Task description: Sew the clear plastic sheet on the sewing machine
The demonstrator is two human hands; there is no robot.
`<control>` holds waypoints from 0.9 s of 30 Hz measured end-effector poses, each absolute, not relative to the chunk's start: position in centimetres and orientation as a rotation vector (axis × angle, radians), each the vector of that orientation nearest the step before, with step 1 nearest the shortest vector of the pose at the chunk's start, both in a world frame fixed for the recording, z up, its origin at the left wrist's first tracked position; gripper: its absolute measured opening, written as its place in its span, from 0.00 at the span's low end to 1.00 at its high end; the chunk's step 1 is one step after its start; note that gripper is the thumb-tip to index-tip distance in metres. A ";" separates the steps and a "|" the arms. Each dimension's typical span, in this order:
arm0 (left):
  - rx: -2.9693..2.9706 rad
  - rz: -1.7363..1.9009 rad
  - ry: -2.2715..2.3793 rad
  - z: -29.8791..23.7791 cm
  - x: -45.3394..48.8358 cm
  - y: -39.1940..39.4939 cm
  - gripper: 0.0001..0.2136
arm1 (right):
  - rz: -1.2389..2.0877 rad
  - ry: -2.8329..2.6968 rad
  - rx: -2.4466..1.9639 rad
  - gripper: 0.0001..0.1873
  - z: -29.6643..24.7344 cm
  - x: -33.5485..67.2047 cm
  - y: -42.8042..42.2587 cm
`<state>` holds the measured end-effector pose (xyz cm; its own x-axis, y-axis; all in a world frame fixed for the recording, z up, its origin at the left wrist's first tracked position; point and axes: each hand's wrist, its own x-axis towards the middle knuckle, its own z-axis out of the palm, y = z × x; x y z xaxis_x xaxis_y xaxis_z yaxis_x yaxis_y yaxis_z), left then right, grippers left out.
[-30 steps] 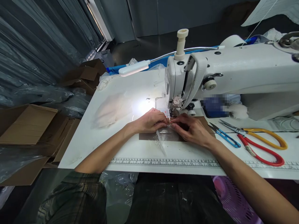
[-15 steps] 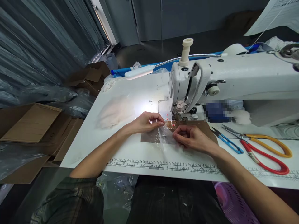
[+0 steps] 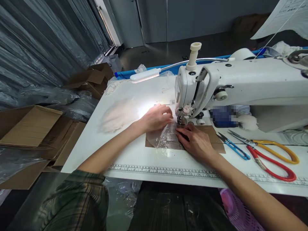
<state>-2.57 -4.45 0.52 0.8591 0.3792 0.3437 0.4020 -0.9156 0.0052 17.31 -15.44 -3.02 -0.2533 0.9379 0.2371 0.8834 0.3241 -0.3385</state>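
two hands, left hand (image 3: 157, 118) pinching one clear plastic bag (image 3: 166, 138), right hand (image 3: 196, 141) flat on it, two scissors (image 3: 269, 152)

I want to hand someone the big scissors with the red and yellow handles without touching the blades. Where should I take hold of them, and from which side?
Take the scissors by the handle loops, coming from the right end of the table. They lie flat with the blades pointing left toward the small blue snips, so the loops are the open, safe end.
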 end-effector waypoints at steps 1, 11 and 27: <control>-3.004 -0.605 -0.530 0.4 -3.1 -5.7 0.12 | 0.204 -2.213 -1.597 0.17 -3.0 17.5 -15.3; -2.968 -0.692 -0.347 -2.1 -3.7 -10.1 0.06 | 0.247 -2.408 -1.530 0.20 -2.0 18.8 -14.4; -3.098 -0.848 -0.550 -2.3 -3.1 -10.3 0.05 | 0.361 -2.449 -1.193 0.22 -3.2 19.5 -17.3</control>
